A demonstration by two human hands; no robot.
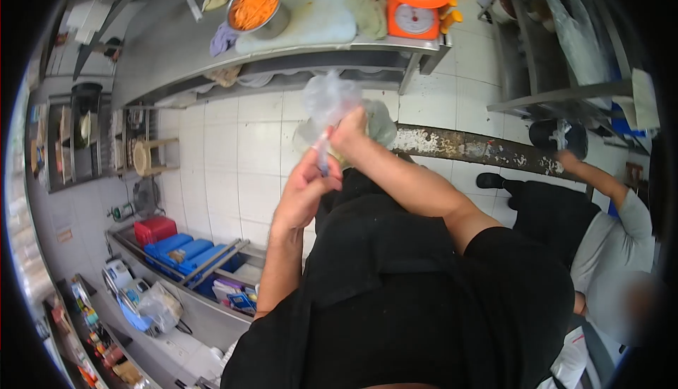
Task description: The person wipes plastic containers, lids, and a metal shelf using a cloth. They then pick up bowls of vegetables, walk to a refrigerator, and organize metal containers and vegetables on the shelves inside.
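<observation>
A clear plastic bag [326, 98] is bunched up in front of my body, over the floor. My right hand [349, 128] is closed round its gathered neck. Just below, my left hand [309, 181] has its fingers pinched on the twisted end of the same bag. What the bag contains is blurred. More translucent plastic bags [381, 124] show behind and beside my right hand, lower down; what they rest on is hidden.
Ahead, a steel table [169, 57] bears a pot of orange strips [256, 8], a cutting board [318, 25] and an orange scale [415, 18]. A co-worker [600, 234] stands at the right by a black bin [558, 138]. Blue containers [183, 251] are at the lower left.
</observation>
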